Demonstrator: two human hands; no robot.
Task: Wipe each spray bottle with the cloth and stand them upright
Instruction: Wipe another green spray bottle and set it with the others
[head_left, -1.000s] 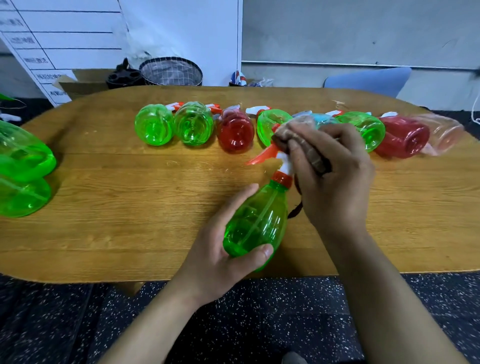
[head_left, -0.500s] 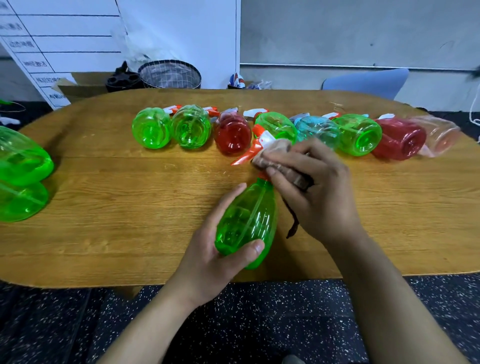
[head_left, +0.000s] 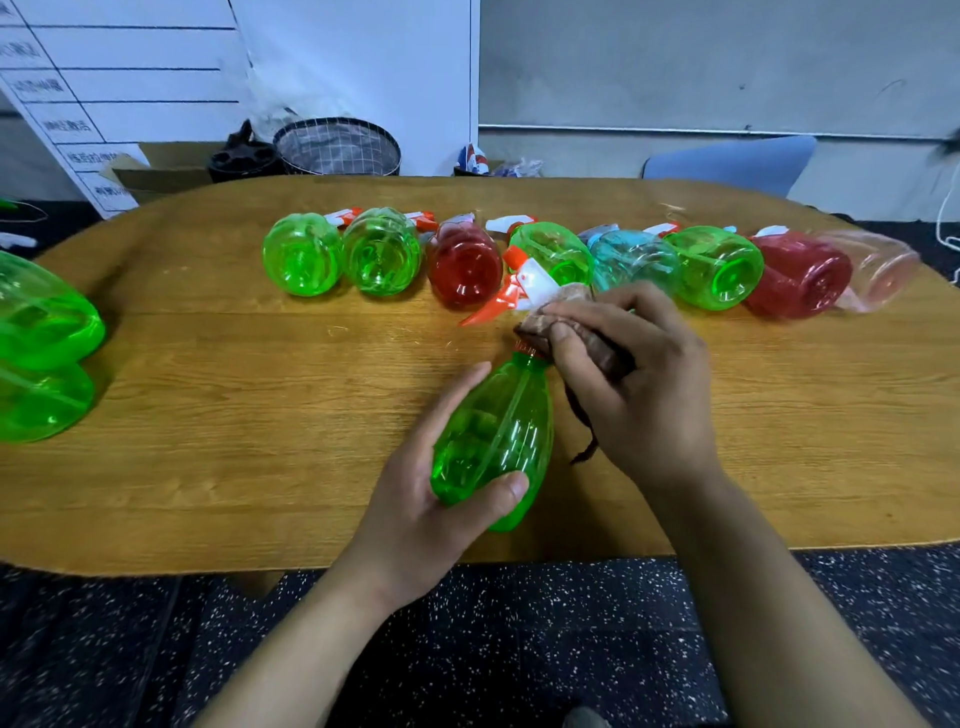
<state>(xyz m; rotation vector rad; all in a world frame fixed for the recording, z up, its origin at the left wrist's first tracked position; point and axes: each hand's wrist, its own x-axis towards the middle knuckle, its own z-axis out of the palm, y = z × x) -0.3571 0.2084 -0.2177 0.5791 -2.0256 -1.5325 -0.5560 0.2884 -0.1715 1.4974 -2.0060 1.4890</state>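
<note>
translucent green bottle (head_left: 493, 441) gripped by left hand (head_left: 415, 499), right hand (head_left: 639, 384) pinching cloth (head_left: 566, 322) at its neck

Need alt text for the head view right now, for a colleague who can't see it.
Left hand grips a green spray bottle above the wooden table while the right hand rubs a brown cloth on its neck. Eight more bottles lie in a row behind.

Held bottle (head_left: 493, 436) near table (head_left: 208, 415) front edge, behind it a row of 8 lying bottles (head_left: 545, 260).
</note>
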